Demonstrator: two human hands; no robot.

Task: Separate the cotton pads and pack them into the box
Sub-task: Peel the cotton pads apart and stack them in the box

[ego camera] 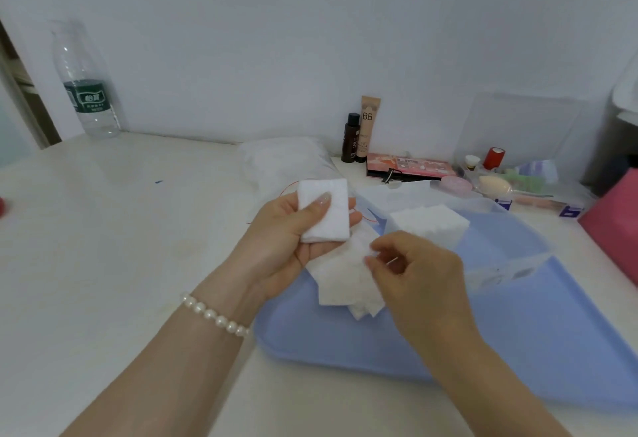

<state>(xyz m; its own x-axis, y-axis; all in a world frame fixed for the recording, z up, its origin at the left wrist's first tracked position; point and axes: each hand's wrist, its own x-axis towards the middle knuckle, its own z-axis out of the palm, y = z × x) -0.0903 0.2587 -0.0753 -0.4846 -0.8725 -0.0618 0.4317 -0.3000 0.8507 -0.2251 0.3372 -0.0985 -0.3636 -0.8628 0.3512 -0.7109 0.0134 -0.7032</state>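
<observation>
Water bottle: a clear plastic bottle with a green label stands upright at my ten o'clock, far back on the counter against the wall.
Pearl bracelet: it sits round my left wrist.
Left grip: my left hand is palm up at the tray's left edge, thumb laid across a small stack of cotton pads, fingers curled behind it. So this grip pinches the stack.
Plastic bag: a crumpled clear bag lies at twelve o'clock, beyond my left hand.
Loose pads: a heap of white cotton pads lies on the tray just below my left hand, toward six o'clock from the held stack. My right fingertips touch its upper right edge.
Right grip: my right hand has its thumb and forefinger drawn together on the edge of the loose pads. I cannot tell whether they hold one pad or several.
Tray: a pale blue tray lies on the counter from centre to my four o'clock.
Box: a clear plastic box stands on the tray at two o'clock from my right hand. A neat block of packed pads stands in its near left end.
Cosmetics: a brown bottle and a BB cream tube stand by the wall at one o'clock. A pink palette lies to their right.
</observation>
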